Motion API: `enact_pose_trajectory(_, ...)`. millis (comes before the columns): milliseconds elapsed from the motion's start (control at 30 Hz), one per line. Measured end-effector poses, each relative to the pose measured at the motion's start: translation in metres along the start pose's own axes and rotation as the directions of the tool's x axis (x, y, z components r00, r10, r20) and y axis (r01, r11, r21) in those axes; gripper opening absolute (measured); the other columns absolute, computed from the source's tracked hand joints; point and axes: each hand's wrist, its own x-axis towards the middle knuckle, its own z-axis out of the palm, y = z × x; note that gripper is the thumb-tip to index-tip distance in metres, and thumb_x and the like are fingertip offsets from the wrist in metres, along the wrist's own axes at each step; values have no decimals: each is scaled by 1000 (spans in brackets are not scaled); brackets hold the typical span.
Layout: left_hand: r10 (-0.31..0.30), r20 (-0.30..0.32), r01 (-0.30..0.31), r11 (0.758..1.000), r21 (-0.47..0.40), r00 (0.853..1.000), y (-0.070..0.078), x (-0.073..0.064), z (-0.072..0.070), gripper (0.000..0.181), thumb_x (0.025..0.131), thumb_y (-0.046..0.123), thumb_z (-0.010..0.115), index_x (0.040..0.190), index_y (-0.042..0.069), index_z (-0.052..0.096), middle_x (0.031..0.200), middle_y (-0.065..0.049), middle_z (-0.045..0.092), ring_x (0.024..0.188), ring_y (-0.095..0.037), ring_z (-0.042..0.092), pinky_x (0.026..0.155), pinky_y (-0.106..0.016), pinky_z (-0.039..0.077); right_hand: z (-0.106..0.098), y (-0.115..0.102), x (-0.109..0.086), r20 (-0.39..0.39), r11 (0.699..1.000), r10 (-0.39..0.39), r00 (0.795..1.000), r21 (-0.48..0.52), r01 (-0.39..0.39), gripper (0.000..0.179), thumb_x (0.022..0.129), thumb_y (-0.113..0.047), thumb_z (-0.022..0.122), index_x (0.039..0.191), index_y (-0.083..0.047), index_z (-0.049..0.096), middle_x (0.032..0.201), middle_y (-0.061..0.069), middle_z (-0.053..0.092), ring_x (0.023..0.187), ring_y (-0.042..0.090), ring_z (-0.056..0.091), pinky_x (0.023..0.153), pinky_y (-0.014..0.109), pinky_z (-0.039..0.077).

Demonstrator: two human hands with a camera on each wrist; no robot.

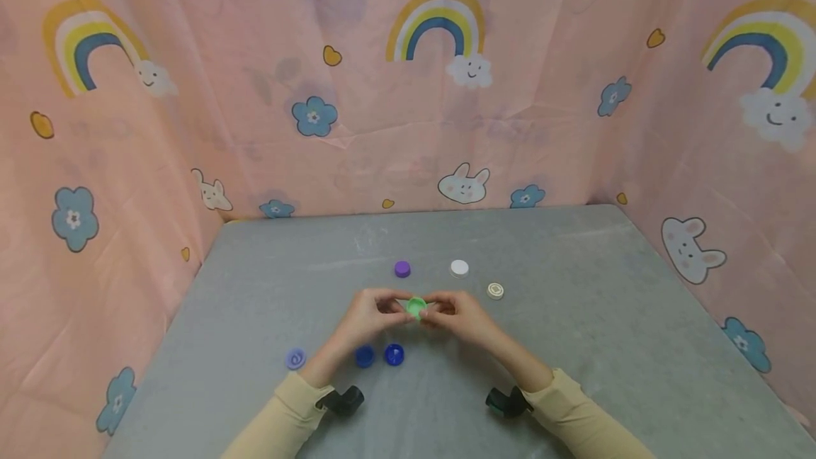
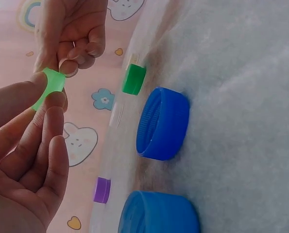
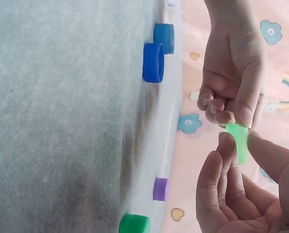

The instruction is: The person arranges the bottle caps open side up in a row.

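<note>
A light green bottle cap (image 1: 416, 307) is held up between both hands, its hollow side showing in the head view. My left hand (image 1: 370, 314) pinches its left edge between thumb and fingers. From the other side, the right hand (image 1: 467, 314) pinches the opposite edge. Below the left wrist lie a dark blue cap (image 1: 394, 354) and a lighter blue cap (image 1: 365, 356). A darker green cap (image 2: 134, 79) on the table shows in both wrist views; the hands hide it in the head view.
Beyond the hands are a purple cap (image 1: 402, 269), a white cap (image 1: 460, 268) and a cream cap with a pattern (image 1: 495, 291). A lavender cap (image 1: 296, 358) lies left of the left forearm. Pink printed cloth (image 1: 382, 133) surrounds the grey table (image 1: 637, 346) at its back and sides.
</note>
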Motion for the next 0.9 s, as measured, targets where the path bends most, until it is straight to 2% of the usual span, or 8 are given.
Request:
enact_pose_trajectory(233,-38,5,38,998,-42,999,0,1,-1,30,77,21,79,104,11,72,77,-6,71,68,-9,65,62,-22,51,2,-3,-1,-35,996,-36,999,-83,33,38,86,-21,70,116,2,64,83,9,72,74,20,69,62,22,51)
enact_pose_trajectory(433,-53,34,55,997,-46,998,1,1,-1,30,79,14,77,107,6,71,83,-11,71,71,-8,64,63,-20,50,3,-3,-2,-73,980,-92,993,-182,78,30,85,-19,71,109,-2,68,78,4,72,68,11,65,59,20,50)
enact_pose_trajectory(667,-4,59,4,1000,-2,998,32,-8,-6,26,79,10,76,102,-2,71,87,-14,70,76,-12,63,66,-20,50,-1,0,-3,-65,973,-96,993,-216,80,27,82,-20,74,104,-4,71,81,3,71,71,9,64,63,21,51)
enact_pose_trajectory(900,11,94,-12,1000,9,996,35,-9,-4,26,79,9,76,101,-3,70,92,-17,70,79,-15,65,70,-21,52,-3,1,-5,-39,978,-63,997,-203,53,29,80,-25,77,103,-8,73,90,2,73,77,8,67,67,21,53)
